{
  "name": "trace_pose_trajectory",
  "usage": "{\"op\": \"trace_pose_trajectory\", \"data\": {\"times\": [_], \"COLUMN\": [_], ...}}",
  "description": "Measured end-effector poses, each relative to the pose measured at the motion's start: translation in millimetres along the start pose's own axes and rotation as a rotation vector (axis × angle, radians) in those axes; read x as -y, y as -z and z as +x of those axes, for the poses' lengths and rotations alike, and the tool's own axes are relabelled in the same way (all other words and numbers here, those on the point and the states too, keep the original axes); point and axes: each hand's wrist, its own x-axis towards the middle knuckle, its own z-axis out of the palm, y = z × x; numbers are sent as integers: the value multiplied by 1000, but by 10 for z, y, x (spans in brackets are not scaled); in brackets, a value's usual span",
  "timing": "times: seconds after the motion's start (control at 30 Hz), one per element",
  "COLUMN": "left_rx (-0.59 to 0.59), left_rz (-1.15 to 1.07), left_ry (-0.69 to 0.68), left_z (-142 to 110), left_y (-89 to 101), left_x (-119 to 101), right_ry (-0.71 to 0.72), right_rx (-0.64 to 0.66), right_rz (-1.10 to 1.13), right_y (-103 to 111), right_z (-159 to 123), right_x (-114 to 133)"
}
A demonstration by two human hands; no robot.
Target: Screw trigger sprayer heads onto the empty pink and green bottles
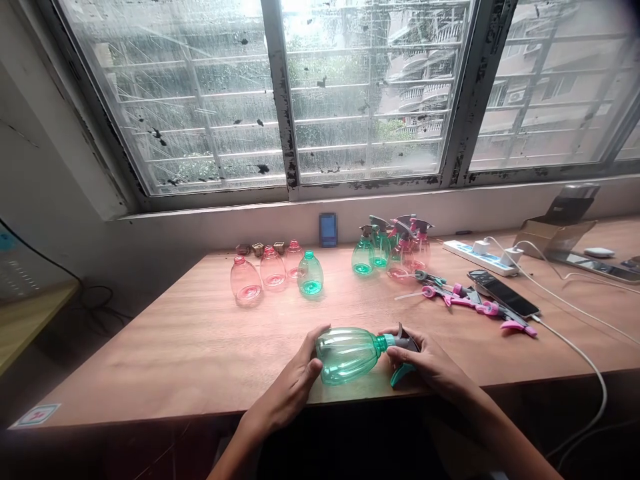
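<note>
A clear green spray bottle (347, 357) lies sideways between my hands, just above the table's front edge. My left hand (300, 373) grips its rounded base, thumb on the near side. At the neck end, my right hand (417, 353) is closed around the dark spray head (403, 342), whose green trigger (401, 375) points down toward me. The head sits at the bottle's mouth; how tightly it is fastened I cannot tell. Farther back stand a green bottle (311, 277) and several pink bottles (246, 283), all without spray heads.
Several green and pink bottles with spray heads (364, 253) stand at the back. Loose pink and green spray heads (467, 300) lie at right beside a phone (505, 293). A power strip (477, 257), white cables (575, 350) and an open box (555, 233) are farther right.
</note>
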Motion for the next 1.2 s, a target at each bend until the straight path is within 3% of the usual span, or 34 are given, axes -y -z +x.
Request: {"op": "trace_pose_trajectory", "data": {"times": [0.17,0.37,0.63,0.9,1.2], "left_rx": [-1,23,5,-34,-11], "left_rz": [113,254,92,180,94], "left_ry": [92,44,73,28,91], "left_z": [-8,11,-6,22,-7], "left_y": [-16,-84,-27,-94,-34], "left_x": [6,75,-16,83,-12], "right_ry": [25,49,40,70,45], "right_rx": [-26,9,35,48,16], "right_rz": [14,35,13,19,0], "right_y": [2,19,7,25,18], "right_z": [-2,6,-12,15,7], "right_x": [-1,-47,-30,-111,-100]}}
